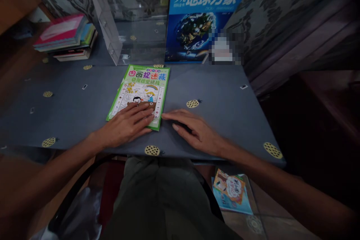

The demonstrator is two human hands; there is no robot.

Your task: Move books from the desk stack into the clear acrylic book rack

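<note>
A thin green-bordered picture book (144,78) lies closed on the table, its cover showing Chinese characters, a rainbow and cartoon children. Across the lower part of the cover rests my left hand (126,123), flat with its fingers stretched out. My right hand (197,129) is at the book's lower right edge, its index fingertip close to the border; whether it touches I cannot tell. The right fingers are extended, with the thumb apart from them, and nothing shows in that hand.
The grey pineapple-print tablecloth (219,82) covers the table. Behind stand a clear acrylic holder (140,33) and an upright blue globe book (188,18). A stack of books (66,37) sits at the back left. More booklets (232,191) lie on the floor below the front edge.
</note>
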